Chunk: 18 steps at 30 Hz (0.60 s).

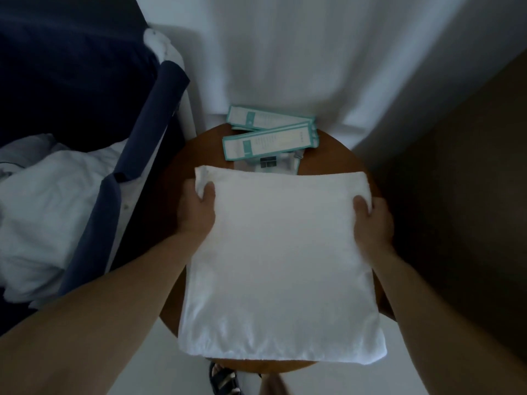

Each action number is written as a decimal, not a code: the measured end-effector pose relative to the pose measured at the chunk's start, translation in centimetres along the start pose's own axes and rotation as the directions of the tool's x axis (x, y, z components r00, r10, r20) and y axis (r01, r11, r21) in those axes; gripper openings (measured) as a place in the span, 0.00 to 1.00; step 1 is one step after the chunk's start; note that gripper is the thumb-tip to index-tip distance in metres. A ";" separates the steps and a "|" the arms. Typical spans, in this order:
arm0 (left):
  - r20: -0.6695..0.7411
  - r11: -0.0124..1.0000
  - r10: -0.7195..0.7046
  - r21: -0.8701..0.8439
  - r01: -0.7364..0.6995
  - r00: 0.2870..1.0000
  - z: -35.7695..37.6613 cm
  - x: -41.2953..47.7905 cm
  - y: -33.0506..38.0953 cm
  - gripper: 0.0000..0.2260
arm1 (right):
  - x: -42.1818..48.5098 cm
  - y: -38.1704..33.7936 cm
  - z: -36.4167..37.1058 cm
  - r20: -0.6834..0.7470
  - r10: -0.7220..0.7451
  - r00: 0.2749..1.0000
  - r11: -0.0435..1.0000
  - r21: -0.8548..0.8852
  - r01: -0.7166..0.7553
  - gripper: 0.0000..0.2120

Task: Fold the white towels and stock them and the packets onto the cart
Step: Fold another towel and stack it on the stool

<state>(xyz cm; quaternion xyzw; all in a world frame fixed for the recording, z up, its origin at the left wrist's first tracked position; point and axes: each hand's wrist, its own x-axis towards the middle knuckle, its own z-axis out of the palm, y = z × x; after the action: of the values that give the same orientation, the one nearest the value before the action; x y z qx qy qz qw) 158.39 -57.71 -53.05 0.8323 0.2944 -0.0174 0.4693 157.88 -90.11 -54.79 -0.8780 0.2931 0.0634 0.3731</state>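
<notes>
A folded white towel [281, 266] lies across a round brown wooden table [339, 155]. My left hand [196, 210] grips the towel's far left corner, thumb on top. My right hand [372, 220] grips its far right edge, thumb over the cloth. Behind the towel lie several white packets with teal borders [269, 141], partly stacked, one hanging over the table's far rim. Another pale packet [269, 163] is half hidden under the towel's far edge.
A bed with white linen [42, 209] and a navy runner [137, 166] stands at the left. White curtains [299, 52] hang behind the table. A dark wall is at the right. A sandalled foot [224, 379] shows below the table.
</notes>
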 end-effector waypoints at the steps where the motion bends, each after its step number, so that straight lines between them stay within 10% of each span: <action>1: -0.004 0.999 0.028 -0.021 -0.028 1.000 0.1 -0.3 -0.1 0.20 | -0.3 0.6 0.1 -0.035 -0.015 0.999 1.000 0.006 0.015 0.24; 7: -0.015 0.962 -0.051 0.266 0.053 0.999 2.0 2.0 -1.5 0.30 | -0.2 0.4 1.2 -0.024 -0.041 0.999 0.989 -0.141 0.038 0.27; 9: -0.032 0.864 0.153 0.490 -0.118 0.988 2.2 0.8 -1.7 0.34 | -1.3 -0.7 1.4 -0.104 -0.260 0.960 0.938 -0.265 0.225 0.31; 12: 0.301 0.553 0.505 0.606 -0.571 0.809 2.7 -3.1 -2.9 0.34 | -3.6 -0.9 2.7 0.023 -0.558 0.829 0.713 -0.499 0.493 0.33; 18: 0.536 0.426 0.373 0.627 -0.653 0.758 4.5 -6.6 -6.1 0.36 | -5.0 1.3 5.4 0.345 -0.436 0.831 0.554 -0.625 0.550 0.33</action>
<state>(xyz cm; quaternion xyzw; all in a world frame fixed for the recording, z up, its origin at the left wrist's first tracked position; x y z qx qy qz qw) 151.01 -62.02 -58.22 0.9836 -0.0961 -0.1314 0.0774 153.64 -84.76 -57.85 -0.9903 -0.0411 0.1280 0.0340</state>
